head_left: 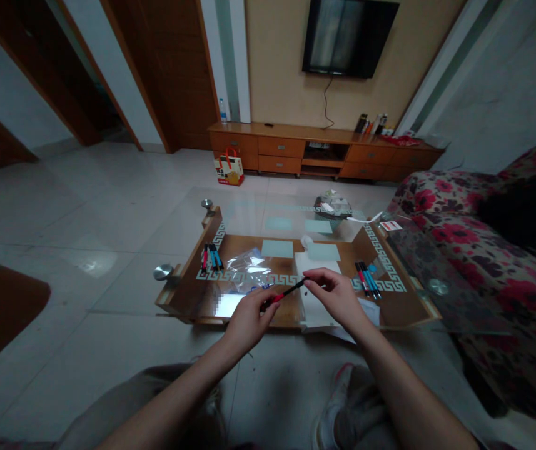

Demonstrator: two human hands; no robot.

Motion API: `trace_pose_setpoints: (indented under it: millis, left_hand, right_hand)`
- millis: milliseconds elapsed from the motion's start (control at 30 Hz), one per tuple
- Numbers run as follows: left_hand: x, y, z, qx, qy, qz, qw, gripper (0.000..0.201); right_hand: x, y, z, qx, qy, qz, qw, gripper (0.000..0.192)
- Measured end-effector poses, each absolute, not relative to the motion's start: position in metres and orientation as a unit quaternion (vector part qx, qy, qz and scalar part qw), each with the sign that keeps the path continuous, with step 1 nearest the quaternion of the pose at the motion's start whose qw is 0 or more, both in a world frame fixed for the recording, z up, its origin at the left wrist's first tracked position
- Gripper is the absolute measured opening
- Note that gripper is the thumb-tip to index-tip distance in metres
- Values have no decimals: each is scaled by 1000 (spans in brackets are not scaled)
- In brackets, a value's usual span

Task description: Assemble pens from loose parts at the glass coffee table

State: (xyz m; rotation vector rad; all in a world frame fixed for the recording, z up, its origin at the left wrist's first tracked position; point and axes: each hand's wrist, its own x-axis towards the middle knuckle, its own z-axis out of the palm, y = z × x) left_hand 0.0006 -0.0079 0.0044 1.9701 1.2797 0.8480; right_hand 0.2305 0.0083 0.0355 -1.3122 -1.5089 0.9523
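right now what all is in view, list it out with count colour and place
pen: one, red and black, held between both hands over the table
pens left: about three, red, blue, black, table's left end
pens right: about four, same colours, table's right end
plastic bag: one, clear, left of centre
paper: white sheets, under the hands
table: one, glass over brown wood
sofa: one, red floral, right
TV: one, black, far wall
left hand: grips pen's red end
right hand: pinches black end
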Motion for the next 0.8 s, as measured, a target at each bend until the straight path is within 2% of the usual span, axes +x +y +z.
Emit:
trace_pose_setpoints:
  millis: [800]
  left_hand:
    - [3, -11, 12, 764, 465, 328, 304, 15]
  right_hand:
    - [223, 2, 35, -516, -660, 404, 367, 29]
